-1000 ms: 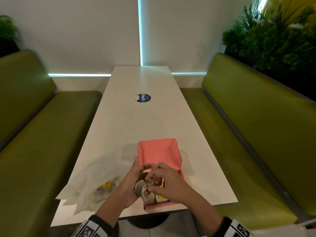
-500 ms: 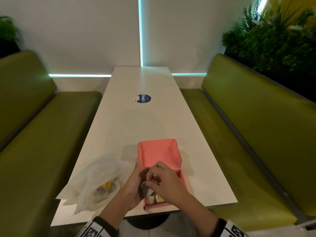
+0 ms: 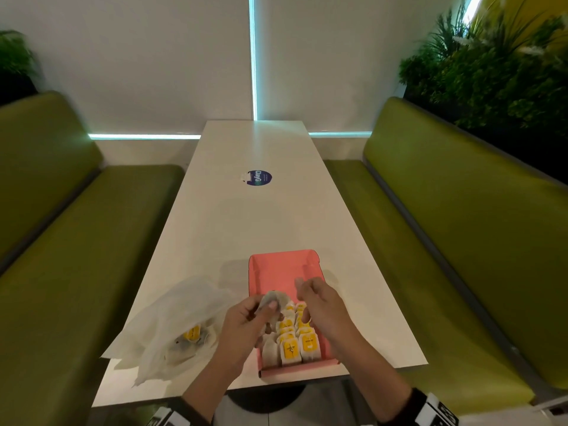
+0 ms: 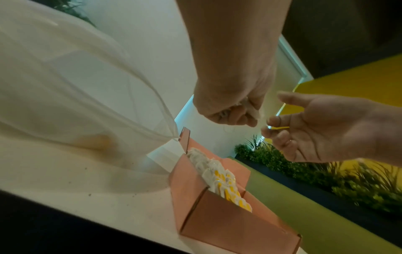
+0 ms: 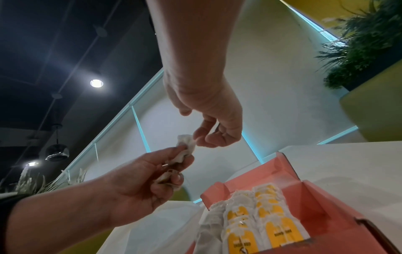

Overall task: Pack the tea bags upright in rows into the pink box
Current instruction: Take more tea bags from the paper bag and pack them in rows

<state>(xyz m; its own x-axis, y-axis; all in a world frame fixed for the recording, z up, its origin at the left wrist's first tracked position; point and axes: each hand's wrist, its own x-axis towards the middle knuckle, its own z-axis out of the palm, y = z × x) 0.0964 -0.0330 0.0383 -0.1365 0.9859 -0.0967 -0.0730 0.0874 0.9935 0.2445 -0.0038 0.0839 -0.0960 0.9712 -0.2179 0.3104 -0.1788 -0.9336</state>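
Hands above the pink box [image 3: 284,272], which sits at the near table [image 3: 246,229] edge. The left hand [image 3: 246,321] pinches a crumpled tea bag [image 3: 273,299]; the right hand [image 3: 319,305] hovers loosely curled, apparently holding nothing. Upright rows of tea bags [image 3: 296,342] fill the near half. Risk: pushing the creased bag in could tip its neighbours or snag a string.

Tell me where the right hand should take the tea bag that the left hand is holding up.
Pinch the free top edge of the tea bag, coming from its right. The left hand grips the lower part, and the right hand is already beside that edge.
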